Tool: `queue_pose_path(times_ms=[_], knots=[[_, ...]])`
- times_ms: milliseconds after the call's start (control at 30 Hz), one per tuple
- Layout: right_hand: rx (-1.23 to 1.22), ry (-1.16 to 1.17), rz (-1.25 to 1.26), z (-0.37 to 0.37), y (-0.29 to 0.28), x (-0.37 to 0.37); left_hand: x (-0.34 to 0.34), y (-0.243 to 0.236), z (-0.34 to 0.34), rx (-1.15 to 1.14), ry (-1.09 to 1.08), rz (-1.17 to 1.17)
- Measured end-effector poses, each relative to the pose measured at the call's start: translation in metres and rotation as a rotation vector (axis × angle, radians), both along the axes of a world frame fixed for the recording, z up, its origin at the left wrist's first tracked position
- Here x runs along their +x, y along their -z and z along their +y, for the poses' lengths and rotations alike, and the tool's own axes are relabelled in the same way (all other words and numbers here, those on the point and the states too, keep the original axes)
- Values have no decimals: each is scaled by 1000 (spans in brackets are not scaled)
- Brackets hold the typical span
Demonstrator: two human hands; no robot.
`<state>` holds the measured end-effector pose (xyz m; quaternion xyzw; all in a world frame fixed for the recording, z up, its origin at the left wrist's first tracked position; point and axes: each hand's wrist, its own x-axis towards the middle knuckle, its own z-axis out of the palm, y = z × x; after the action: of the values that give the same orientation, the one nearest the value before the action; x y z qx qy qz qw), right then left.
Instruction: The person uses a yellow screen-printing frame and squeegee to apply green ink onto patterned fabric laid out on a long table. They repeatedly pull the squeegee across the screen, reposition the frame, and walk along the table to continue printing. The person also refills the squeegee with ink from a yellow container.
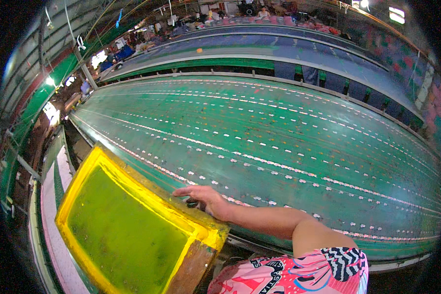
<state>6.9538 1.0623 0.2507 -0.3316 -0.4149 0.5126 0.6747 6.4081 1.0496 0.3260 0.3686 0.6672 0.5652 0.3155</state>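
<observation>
A large printing screen frame (179, 208) with yellow-coated wooden rails and green mesh (122, 230) lies tilted at the near edge of a long green printing table (289, 127). My right hand (203, 197) reaches leftward from the lower right and lies over the frame's far rail near its right corner, fingers stretched along the rail and thumb below. A small dark thing (191, 204) shows under the palm; I cannot tell what it is. My left hand is out of view.
Rows of small white marks run along the table's length. More long tables (259, 49) lie parallel behind it, with hanging cloth and people at the far end. A narrow aisle and a pale rail (49, 196) run along the left.
</observation>
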Motion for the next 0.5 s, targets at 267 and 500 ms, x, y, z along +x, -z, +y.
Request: queue_pose_path(times_ms=[267,500], knots=[[119,-5,-65,198,-6,-53,-38,16,208,-66,2,90],[122,-2,-19,341,-28,-78,-84,1,359,-109,11,131]])
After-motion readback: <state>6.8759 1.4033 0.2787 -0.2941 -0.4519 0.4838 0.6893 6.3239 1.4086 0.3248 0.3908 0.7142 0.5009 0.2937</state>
